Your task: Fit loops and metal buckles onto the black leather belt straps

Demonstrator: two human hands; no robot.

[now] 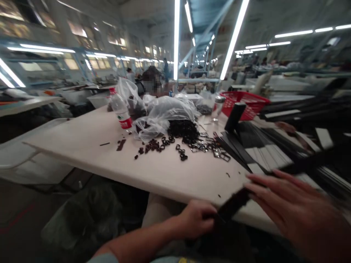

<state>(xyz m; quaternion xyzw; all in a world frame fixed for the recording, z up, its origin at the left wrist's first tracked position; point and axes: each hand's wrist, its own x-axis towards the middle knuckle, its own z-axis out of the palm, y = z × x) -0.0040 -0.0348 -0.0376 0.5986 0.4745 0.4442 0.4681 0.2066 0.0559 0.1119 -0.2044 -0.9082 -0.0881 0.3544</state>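
Note:
At the front edge of the table (90, 151), my left hand (196, 219) is closed around the end of a dark strap-like strip (234, 204). My right hand (292, 206) is blurred, with its fingers stretched out at the strip's other end; its thumb is hidden. Beyond the hands lie metal rectangular buckles (221, 155), small dark rings (182, 153) and a heap of black pieces (184, 130). More dark strips (241, 149) with pale undersides spread over the table's right side.
A clear plastic bag (172, 109) stands behind the heap. To its left is a bottle with a red cap (122, 113). A glass jar (217, 109), a red basket (248, 104) and an upright black roll (234, 117) stand at the back right. People are farther off.

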